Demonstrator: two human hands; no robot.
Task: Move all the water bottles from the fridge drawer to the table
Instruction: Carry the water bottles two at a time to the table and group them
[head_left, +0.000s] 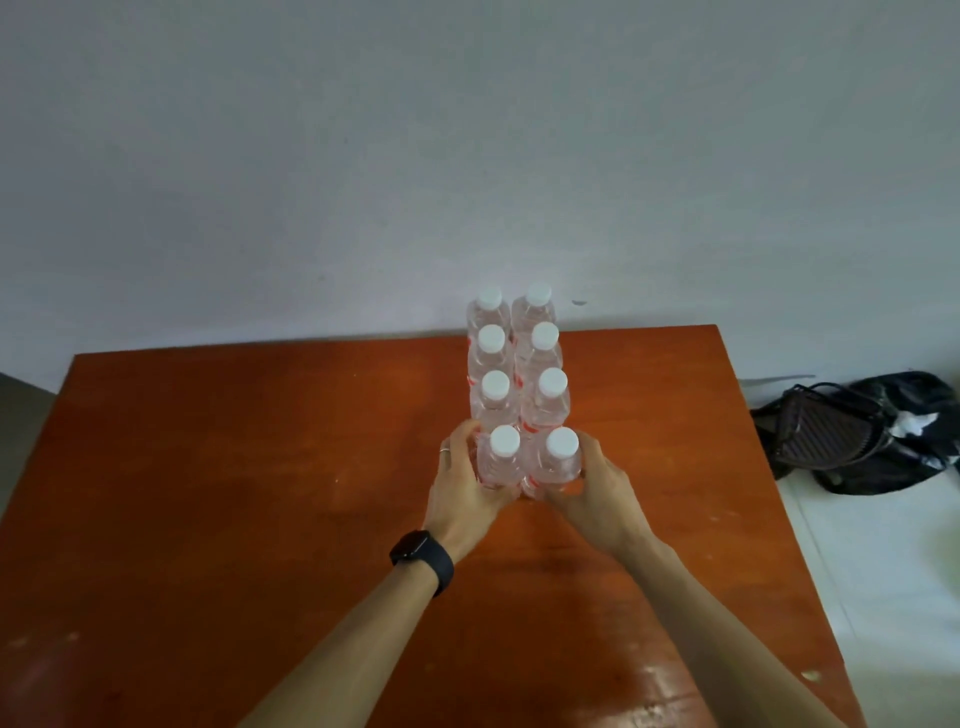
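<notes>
While both hands close round the nearest pair, the water bottles (543, 358) stand upright on the table (234, 467) in two files of four, running from the table's middle to its far edge. The left hand (462, 483) curls its fingers round the near-left bottle (501, 462), and the right hand (592, 491) wraps the near-right bottle (558, 460). These two touch each other and sit just in front of the pair behind. Whether their bases rest on the table cannot be told.

The files' long axis points straight away from the person toward the table's far edge, and each bottle's own axis is vertical. Each hand is equally near its bottle, so letting go probably calls for parting sideways, not pushing forward.

The bottles are clear thin plastic with round white caps and red label bands. The table is glossy orange-brown with pale scuffs. A dark bag (857, 431) lies beyond the table's right edge. No fridge drawer is in view.
</notes>
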